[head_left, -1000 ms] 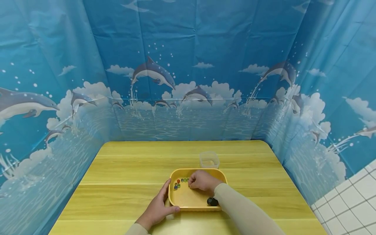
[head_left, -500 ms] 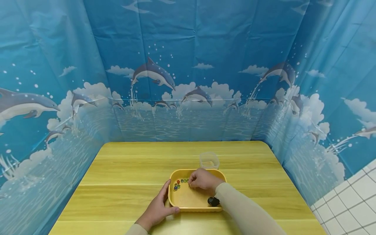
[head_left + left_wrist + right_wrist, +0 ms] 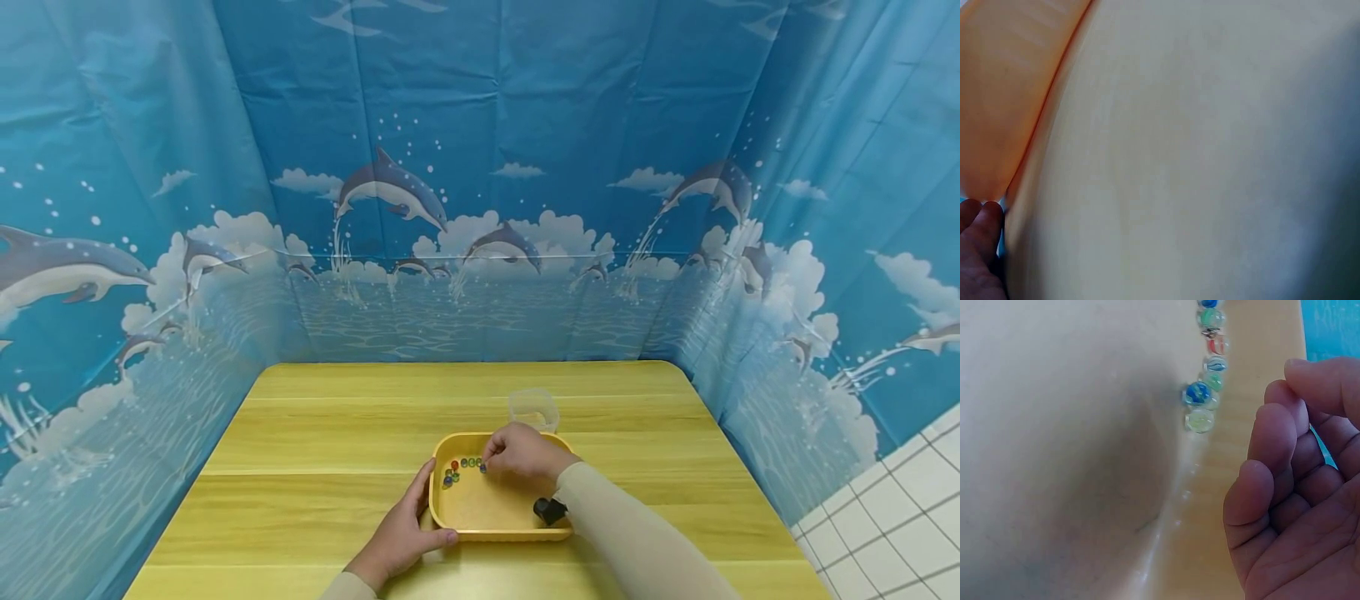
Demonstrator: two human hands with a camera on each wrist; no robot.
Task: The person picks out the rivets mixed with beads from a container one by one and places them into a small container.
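In the head view a yellow plastic basin (image 3: 487, 534) stands on the table. Several glass marbles, among them a red one (image 3: 454, 465) and a blue one (image 3: 483, 468), line its far left inside. My left hand (image 3: 401, 531) rests spread against the basin's near left corner, thumb at the front wall, fingers along the left side. Over the far wall is my right hand (image 3: 525, 452). From the right wrist view, its loosely bent fingers (image 3: 1272, 439) hold nothing and are apart from the blue marble (image 3: 1197, 393) and the pale green marble (image 3: 1199, 420).
A clear plastic container (image 3: 534, 407) stands just behind the basin on the yellow wood-grain table (image 3: 315, 433). A black device (image 3: 550, 510) hangs below the right wrist, over the basin's near right corner. A blue dolphin-print curtain (image 3: 480, 308) surrounds the table's back and sides.
My right hand has drawn slightly back and to the right, leaving a blue marble visible at the row's right end. The left hand stays against the basin.
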